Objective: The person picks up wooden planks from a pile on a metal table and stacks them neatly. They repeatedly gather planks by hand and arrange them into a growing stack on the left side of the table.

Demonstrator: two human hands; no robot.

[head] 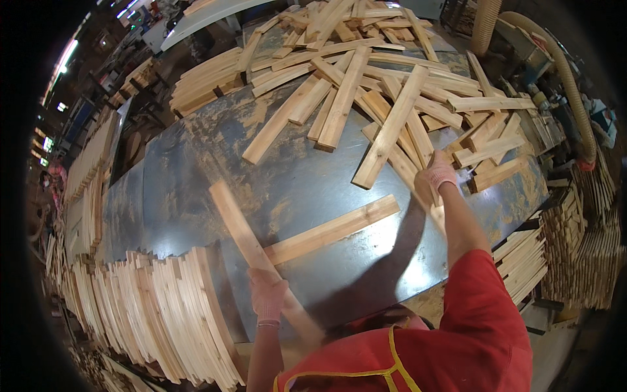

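Wearing a pinkish knit glove, my left hand (268, 294) grips a wooden board (240, 220) around its lower half, with the board slanting up and left over the metal tabletop (196, 215). Another board (333, 229) lies flat just right of it. My right hand (437, 172), also gloved, reaches to the near right edge of the heaped boards. Its fingers are around a board (437, 211) that points toward me and is partly hidden by the hand and forearm. A knotty board (389, 130) rests on the heap left of that hand.
A large loose heap of boards (343, 59) covers the table's far side. Boards stand in a tight row (166, 313) at the lower left. More stacks sit at the far left (205, 81) and at right (578, 245). A ribbed hose (570, 73) curves along the right.
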